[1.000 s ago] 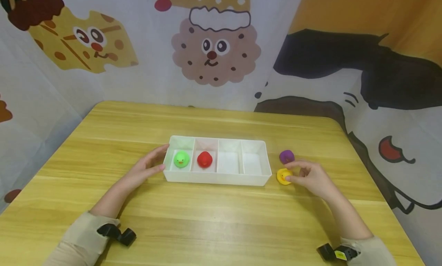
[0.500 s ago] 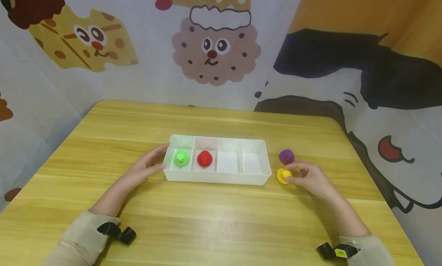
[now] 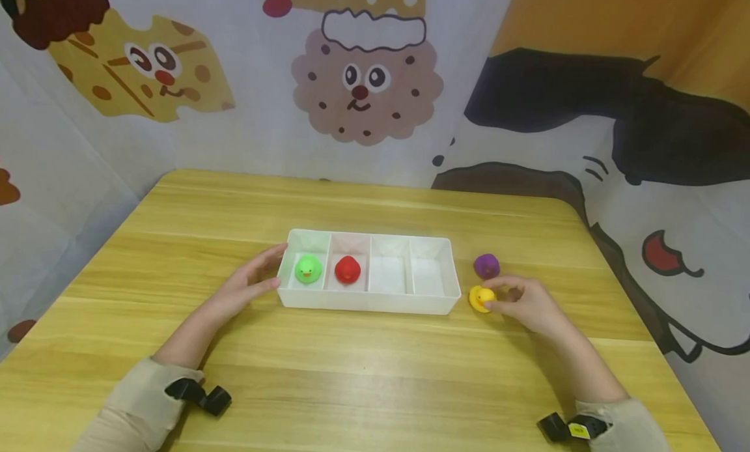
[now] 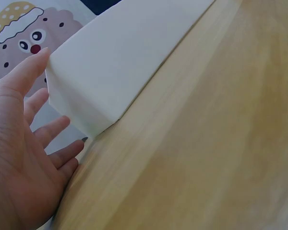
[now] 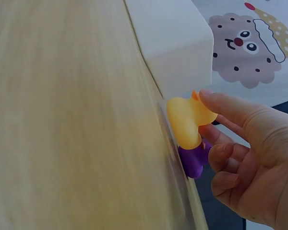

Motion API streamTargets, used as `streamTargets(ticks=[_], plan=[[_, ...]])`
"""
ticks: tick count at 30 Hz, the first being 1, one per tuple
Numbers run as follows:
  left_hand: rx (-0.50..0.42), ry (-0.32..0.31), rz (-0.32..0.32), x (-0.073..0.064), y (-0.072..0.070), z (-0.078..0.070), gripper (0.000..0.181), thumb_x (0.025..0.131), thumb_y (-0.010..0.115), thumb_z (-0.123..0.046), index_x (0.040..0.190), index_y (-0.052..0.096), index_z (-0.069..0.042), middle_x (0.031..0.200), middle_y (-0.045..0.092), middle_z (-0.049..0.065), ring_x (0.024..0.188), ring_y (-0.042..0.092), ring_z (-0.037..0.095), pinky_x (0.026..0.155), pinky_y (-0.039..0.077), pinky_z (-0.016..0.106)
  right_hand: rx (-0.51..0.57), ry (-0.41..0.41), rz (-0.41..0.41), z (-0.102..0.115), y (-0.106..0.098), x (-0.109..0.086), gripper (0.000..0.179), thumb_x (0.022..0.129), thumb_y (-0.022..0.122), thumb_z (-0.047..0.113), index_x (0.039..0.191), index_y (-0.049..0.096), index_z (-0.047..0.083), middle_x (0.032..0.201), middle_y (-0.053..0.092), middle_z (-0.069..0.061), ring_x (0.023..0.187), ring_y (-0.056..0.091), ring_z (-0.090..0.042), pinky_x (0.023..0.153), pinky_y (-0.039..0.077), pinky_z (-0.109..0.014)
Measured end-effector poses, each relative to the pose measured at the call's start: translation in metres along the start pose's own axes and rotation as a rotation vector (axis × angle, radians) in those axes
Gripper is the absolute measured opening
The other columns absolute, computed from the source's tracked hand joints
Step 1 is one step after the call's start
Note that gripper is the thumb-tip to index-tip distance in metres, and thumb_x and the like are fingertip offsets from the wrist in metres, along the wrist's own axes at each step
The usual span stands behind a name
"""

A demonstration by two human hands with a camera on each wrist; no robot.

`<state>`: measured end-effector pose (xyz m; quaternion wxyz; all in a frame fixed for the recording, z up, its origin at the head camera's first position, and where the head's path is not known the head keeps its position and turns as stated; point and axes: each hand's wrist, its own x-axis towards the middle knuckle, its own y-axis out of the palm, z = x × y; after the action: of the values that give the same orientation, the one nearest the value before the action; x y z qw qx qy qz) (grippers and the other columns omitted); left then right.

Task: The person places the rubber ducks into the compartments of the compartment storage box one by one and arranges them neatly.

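Observation:
A white tray (image 3: 369, 301) with several compartments stands mid-table. In its leftmost compartment sits a green rubber duck (image 3: 308, 269), and a red rubber duck (image 3: 347, 270) is in the one beside it. My left hand (image 3: 249, 284) touches the tray's left end; in the left wrist view the thumb meets its corner and the other fingers spread out fairly straight. Off the tray's right end, my right hand (image 3: 527, 302) pinches a yellow rubber duck (image 5: 182, 122) between thumb and forefinger, with the duck low at the table. Just behind it lies a purple rubber duck (image 3: 486, 266).
The wooden table (image 3: 363, 374) reaches back to a cartoon-printed cloth (image 3: 252, 139). The tray's two right compartments hold nothing. Black wrist cameras sit on both sleeves near the front.

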<state>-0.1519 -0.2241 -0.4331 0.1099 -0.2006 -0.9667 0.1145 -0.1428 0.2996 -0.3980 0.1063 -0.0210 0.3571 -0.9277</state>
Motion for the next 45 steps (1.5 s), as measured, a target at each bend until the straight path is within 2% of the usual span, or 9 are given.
streamTargets(ticks=[11,20,24,30,36,40,45], plan=[[-0.007,0.003,0.000,-0.001,0.000,0.001,0.061,0.097,0.054,-0.007,0.151,0.028,-0.012,0.149,0.033,0.020,0.133,0.031,0.040,0.103,0.021,0.065,-0.013,-0.039,-0.023,0.013,-0.006,-0.004,0.036,0.078,0.080,0.027,0.109,0.070,0.012,0.061,0.048,-0.005,0.051,0.041,-0.015,0.040,0.034,-0.025],[-0.013,-0.001,0.003,0.000,0.000,0.001,0.061,0.097,0.053,-0.006,0.151,0.027,-0.010,0.150,0.032,0.020,0.133,0.030,0.040,0.103,0.021,0.064,-0.008,-0.059,-0.056,0.025,-0.011,-0.009,0.037,0.078,0.081,0.025,0.110,0.071,0.011,0.063,0.049,-0.006,0.052,0.043,-0.017,0.040,0.034,-0.027],[-0.008,-0.005,0.002,-0.001,0.000,0.001,0.061,0.097,0.054,-0.007,0.152,0.028,-0.012,0.150,0.032,0.020,0.133,0.030,0.040,0.103,0.021,0.064,-0.002,-0.111,-0.081,0.030,-0.013,-0.009,0.034,0.078,0.081,0.020,0.109,0.071,0.010,0.069,0.053,-0.006,0.053,0.045,-0.017,0.041,0.036,-0.027],[-0.006,-0.001,0.001,-0.001,0.000,0.001,0.061,0.097,0.054,-0.008,0.151,0.028,-0.013,0.150,0.031,0.019,0.134,0.029,0.040,0.103,0.021,0.065,0.002,-0.173,-0.099,0.040,-0.015,-0.009,0.032,0.078,0.080,0.015,0.109,0.072,0.011,0.088,0.061,-0.005,0.056,0.046,-0.018,0.042,0.037,-0.027],[-0.004,0.003,-0.002,-0.001,0.001,0.001,0.061,0.096,0.054,-0.006,0.151,0.028,-0.011,0.150,0.031,0.020,0.133,0.030,0.041,0.103,0.022,0.064,0.017,-0.176,-0.099,0.055,-0.015,-0.007,0.031,0.079,0.080,0.016,0.109,0.072,0.013,0.088,0.060,-0.008,0.057,0.045,-0.018,0.043,0.036,-0.027],[-0.003,-0.002,-0.004,-0.001,0.001,0.000,0.061,0.096,0.053,-0.005,0.151,0.027,-0.009,0.150,0.031,0.020,0.134,0.029,0.042,0.103,0.021,0.065,0.041,-0.210,-0.094,0.064,-0.014,-0.005,0.031,0.079,0.079,0.013,0.109,0.072,0.012,0.093,0.061,-0.007,0.059,0.045,-0.019,0.045,0.037,-0.027],[0.002,-0.009,-0.007,-0.001,0.002,-0.001,0.061,0.096,0.054,-0.006,0.151,0.027,-0.009,0.150,0.030,0.020,0.133,0.029,0.042,0.102,0.021,0.065,0.103,-0.234,-0.061,0.076,-0.012,0.000,0.029,0.081,0.078,0.012,0.109,0.072,0.008,0.097,0.063,-0.006,0.070,0.051,-0.020,0.054,0.046,-0.025]])
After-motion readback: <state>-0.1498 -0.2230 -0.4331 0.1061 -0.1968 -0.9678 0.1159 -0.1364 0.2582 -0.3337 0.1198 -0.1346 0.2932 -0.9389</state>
